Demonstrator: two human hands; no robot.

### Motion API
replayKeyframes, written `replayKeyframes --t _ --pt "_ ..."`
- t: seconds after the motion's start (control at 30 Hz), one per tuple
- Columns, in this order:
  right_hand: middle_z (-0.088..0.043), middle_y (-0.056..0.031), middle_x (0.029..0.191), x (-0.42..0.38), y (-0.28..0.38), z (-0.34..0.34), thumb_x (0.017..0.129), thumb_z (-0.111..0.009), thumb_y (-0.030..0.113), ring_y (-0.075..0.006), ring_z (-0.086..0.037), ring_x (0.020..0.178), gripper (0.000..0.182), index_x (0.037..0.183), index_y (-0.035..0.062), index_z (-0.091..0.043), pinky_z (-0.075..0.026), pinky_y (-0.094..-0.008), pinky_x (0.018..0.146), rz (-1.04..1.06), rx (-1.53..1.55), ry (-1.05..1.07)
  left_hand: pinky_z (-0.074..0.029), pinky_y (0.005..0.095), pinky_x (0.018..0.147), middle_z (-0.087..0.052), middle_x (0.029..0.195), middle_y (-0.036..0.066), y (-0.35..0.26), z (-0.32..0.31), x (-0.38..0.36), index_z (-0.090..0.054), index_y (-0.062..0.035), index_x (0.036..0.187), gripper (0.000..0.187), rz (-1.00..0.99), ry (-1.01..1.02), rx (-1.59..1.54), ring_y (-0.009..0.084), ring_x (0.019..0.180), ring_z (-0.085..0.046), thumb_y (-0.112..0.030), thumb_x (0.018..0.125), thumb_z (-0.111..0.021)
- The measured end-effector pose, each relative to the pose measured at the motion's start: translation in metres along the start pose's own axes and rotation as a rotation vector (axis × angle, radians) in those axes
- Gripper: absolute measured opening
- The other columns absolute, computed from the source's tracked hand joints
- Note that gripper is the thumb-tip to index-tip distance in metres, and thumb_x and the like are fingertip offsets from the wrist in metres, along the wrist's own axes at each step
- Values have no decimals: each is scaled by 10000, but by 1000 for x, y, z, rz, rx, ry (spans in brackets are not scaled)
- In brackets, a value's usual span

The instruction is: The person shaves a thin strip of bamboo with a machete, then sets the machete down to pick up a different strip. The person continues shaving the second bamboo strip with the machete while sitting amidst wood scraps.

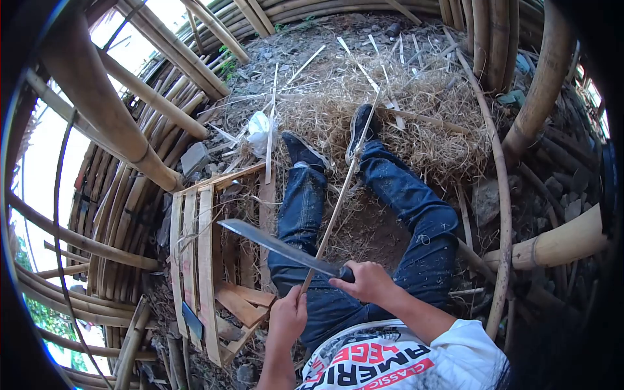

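My right hand point(365, 282) is closed round the dark handle of a machete point(279, 246), whose broad blade points left across my lap. Beneath and across the blade runs a long thin bamboo strip point(340, 203), reaching from my lap up to my right shoe. Its near end is pinched in my left hand point(288, 316), thumb on top. The blade crosses the strip a little above my left fingers. My legs in blue jeans point(416, 221) stretch forward on both sides of the strip.
A slatted wooden crate point(207, 260) stands at my left, a phone point(192, 320) on its side. Shavings point(429, 123) pile around my shoes, with a white plastic bag point(259, 133) nearby. Thick bamboo poles point(107, 104) rise at left and right. A long pole point(497, 169) lies along my right.
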State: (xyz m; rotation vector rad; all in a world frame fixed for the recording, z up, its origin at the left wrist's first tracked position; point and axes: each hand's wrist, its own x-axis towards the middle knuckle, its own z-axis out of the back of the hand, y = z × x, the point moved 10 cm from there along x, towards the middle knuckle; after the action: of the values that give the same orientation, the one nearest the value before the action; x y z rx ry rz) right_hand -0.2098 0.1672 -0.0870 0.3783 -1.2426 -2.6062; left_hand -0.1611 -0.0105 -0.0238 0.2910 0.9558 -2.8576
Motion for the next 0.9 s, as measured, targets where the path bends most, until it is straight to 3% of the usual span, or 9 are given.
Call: replayKeyframes --t 0.03,0.13,0.17,0.23,0.37,0.57,0.63,0.9 --pt "-663 -217 708 -1 5 0 837 -582 664 -408 -680 708 655 812 12 -632 -547 -489 660 32 1 -8 -453 488 597 -605 685 232 -6 1 -1 -617 -50 1066 178 -38 -10 42 426 675 -617 -155 950 -532" --pt "-664 -194 691 1 -1 -4 817 -630 640 -399 -677 714 604 862 40 -674 -533 -481 674 -13 -20 25 -449 527 623 -615 720 251 -6 -2 -3 -602 -42 1055 177 -32 21 13 458 736 -609 -163 951 -524" --pt "-664 -194 691 0 -1 -2 817 -630 640 -399 -677 714 604 862 40 -674 -533 -481 674 -5 -39 25 -449 527 623 -615 720 251 -3 -3 -5 -602 -42 1055 177 -36 9 -3 458 736 -609 -163 951 -524" --pt "-664 -222 709 -1 -2 1 825 -563 706 -413 -678 710 685 830 25 -633 -543 -496 664 24 -55 10 -468 444 616 -597 693 209 -2 -8 -7 -585 -42 1057 168 -90 19 -32 403 659 -613 -157 940 -548" --pt "-670 -223 724 -4 -3 17 820 -567 709 -415 -680 719 681 890 35 -629 -543 -496 666 4 -129 -37 -473 440 634 -604 727 218 -9 -8 -19 -576 -44 1093 190 -123 30 -38 413 690 -614 -153 940 -548" --pt "-682 -219 764 6 -18 46 828 -592 671 -408 -688 768 654 1067 63 -565 -549 -495 701 -42 -252 -156 -473 448 671 -608 786 238 -4 -11 -36 -566 -49 1152 235 -29 103 -138 441 759 -605 -156 944 -537" --pt "-683 -217 768 13 -28 50 833 -589 668 -408 -689 774 645 1056 64 -566 -549 -494 703 -54 -263 -169 -476 529 704 -636 813 275 -9 -11 -42 -543 -45 1192 272 -73 119 -113 466 794 -618 -178 958 -503" --pt "-689 -212 787 15 -16 67 862 -574 636 -393 -693 787 597 1037 66 -547 -553 -482 707 -79 -361 -179 -474 535 719 -640 820 285 -8 -11 -52 -520 -38 1230 302 -106 126 -135 473 802 -618 -166 959 -486"
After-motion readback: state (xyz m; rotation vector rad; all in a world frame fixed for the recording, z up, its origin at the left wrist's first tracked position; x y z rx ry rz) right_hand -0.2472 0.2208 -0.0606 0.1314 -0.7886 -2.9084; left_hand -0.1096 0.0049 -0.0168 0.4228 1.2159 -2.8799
